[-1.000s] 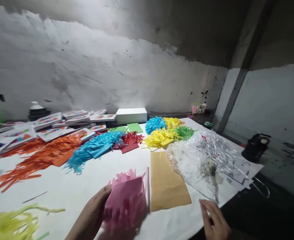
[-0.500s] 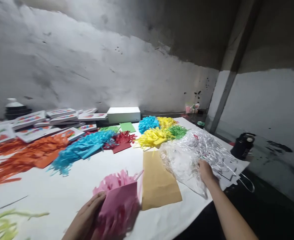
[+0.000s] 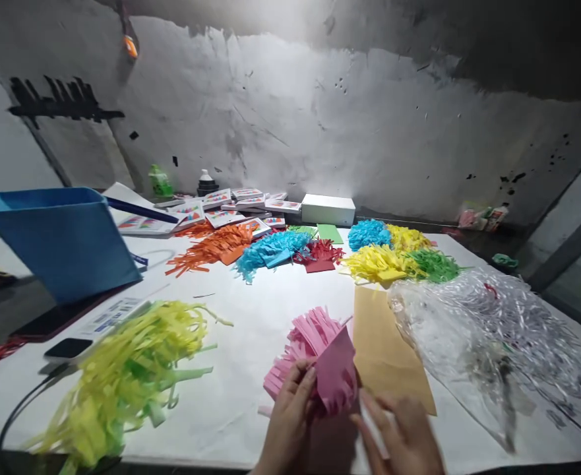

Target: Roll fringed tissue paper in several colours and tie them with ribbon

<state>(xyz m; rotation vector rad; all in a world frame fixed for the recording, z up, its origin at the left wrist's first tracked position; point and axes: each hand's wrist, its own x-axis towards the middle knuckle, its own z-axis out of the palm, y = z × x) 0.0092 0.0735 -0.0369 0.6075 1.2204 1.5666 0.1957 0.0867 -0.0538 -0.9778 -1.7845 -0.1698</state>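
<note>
Pinched between the thumb and fingers of my left hand [image 3: 293, 409] is a pink fringed paper [image 3: 337, 369]. Its solid part faces me and its cut strips spread out at the back and left. My right hand [image 3: 401, 432] is just to the right of the pink paper, low over the table. Motion smears its fingers, and I cannot make out whether anything is between them. A brown paper sheet [image 3: 389, 343] lies flat beyond that hand. To its right rest a clear plastic bag [image 3: 448, 336] and a tangle of silvery-white strings [image 3: 532, 323].
Yellow-green paper strips [image 3: 142, 363] lie at left by a blue bin [image 3: 62, 237] and a phone on a cable. Orange fringed paper [image 3: 215, 251], blue fringed paper [image 3: 273, 251] and other colours line the back, before printed boxes [image 3: 221, 218] and a white box [image 3: 328, 210].
My right hand has left the plastic bag and come back leftward beside the pink paper. The view has swung left, bringing in the blue bin. My left hand still holds the pink paper.
</note>
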